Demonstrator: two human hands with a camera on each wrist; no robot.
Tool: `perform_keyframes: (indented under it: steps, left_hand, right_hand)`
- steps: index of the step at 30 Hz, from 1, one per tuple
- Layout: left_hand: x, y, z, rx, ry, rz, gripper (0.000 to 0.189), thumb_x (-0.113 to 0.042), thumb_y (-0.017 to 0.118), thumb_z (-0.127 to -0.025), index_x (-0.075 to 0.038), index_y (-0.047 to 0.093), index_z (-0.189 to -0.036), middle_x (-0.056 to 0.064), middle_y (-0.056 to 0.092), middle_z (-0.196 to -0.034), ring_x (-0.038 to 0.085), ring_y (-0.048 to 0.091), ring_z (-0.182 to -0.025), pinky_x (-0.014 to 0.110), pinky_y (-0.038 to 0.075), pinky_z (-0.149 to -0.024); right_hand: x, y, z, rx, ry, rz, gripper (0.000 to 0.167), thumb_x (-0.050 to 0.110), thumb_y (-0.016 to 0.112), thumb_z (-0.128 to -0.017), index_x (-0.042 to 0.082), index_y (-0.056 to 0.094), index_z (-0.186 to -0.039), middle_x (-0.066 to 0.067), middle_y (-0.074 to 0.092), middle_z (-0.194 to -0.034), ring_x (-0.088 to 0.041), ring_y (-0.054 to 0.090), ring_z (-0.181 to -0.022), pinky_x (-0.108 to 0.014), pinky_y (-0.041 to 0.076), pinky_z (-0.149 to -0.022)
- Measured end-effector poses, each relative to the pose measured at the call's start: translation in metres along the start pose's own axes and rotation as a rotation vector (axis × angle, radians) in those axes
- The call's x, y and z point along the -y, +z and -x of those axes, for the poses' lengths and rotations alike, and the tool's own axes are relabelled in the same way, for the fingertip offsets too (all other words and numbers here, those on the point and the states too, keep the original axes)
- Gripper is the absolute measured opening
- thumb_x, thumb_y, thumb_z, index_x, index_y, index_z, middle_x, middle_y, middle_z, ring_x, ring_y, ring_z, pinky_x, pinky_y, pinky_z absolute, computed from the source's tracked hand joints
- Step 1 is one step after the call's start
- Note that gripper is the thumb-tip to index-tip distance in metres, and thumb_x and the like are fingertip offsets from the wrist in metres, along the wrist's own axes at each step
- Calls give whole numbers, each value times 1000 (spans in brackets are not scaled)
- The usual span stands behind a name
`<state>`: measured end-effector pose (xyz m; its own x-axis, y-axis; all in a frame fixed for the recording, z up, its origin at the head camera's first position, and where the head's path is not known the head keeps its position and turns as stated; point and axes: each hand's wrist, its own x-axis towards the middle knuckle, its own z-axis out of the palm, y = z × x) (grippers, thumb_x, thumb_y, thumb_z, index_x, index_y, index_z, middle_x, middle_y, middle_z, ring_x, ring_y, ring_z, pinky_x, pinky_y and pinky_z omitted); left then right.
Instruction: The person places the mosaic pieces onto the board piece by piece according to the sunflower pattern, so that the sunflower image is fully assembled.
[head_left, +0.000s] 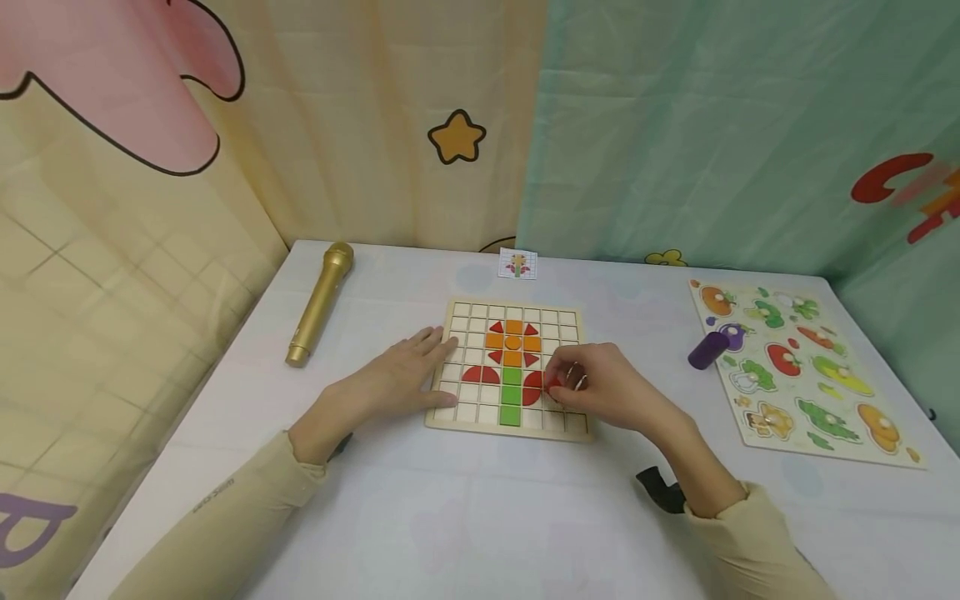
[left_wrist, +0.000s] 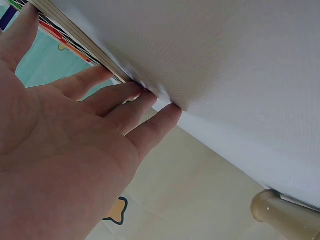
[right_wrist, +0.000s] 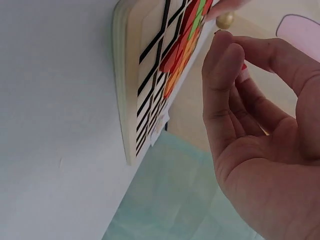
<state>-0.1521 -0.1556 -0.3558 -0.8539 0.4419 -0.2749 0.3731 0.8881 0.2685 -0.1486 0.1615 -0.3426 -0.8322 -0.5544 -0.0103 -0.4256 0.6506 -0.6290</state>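
A square wooden grid board (head_left: 467, 412) lies on the table, with flat orange, red and green pieces forming a flower in its cells. My left hand (head_left: 397, 377) rests at the board's left edge, its fingers fairly straight and spread; in the left wrist view the fingertips touch the board's side and the tablecloth. Over the board's right part, my right hand (head_left: 611, 385) pinches a small red piece (head_left: 554, 385) between thumb and fingers. Most of that piece is hidden by the fingers. Right of the green stem, a red quarter-round piece (head_left: 531, 395) lies beside those fingers.
A small pattern card (head_left: 517, 263) lies behind the board. To the left is a gold microphone (head_left: 318, 308). On the right, a vegetable puzzle board (head_left: 806, 375) has a purple cylinder (head_left: 708, 350) at its left edge. Curtains (head_left: 360, 125) hang behind the table.
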Motion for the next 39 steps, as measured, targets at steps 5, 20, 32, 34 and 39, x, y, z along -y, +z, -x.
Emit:
perform_keyframes:
  steps: [5,20,32,34,39]
  left_hand:
    - [1,1,0,0,5,-3,95,-56,69,-98,-10,24,-169,20,15,-176,39,13,-164,58,20,-131]
    - [1,-1,2,-9,14,-6,93,-55,68,-99,-9,25,-168,21,17,-175,40,14,-163,58,20,-131]
    - [3,1,2,-11,24,-6,93,-56,67,-100,-9,25,-168,21,17,-175,40,15,-163,59,20,-131]
    - [3,1,1,-13,27,-7,93,-56,67,-100,-9,25,-168,21,17,-175,40,15,-163,59,21,-130]
    - [4,1,1,-15,23,-5,94,-56,67,-99,-10,24,-168,21,17,-175,40,14,-163,59,21,-130]
  right_hand:
    - [12,10,-14,-31,-32,-48,7,8,74,-94,12,72,-99,4,70,-89,-14,65,-79,-28,57,-73]
    - [34,32,-33,-82,-16,-94,6,10,78,-93,11,73,-93,4,69,-82,-12,63,-78,-27,57,-72]
    - [43,54,-42,-110,76,-70,14,16,85,-91,13,72,-87,4,68,-78,-12,61,-74,-25,55,-69]
    - [42,53,-41,-110,69,-55,15,17,86,-90,14,71,-86,5,68,-78,-13,61,-74,-25,55,-69]
    - [42,51,-38,-74,43,-50,17,13,90,-85,13,73,-89,6,67,-78,-14,61,-75,-26,56,-70]
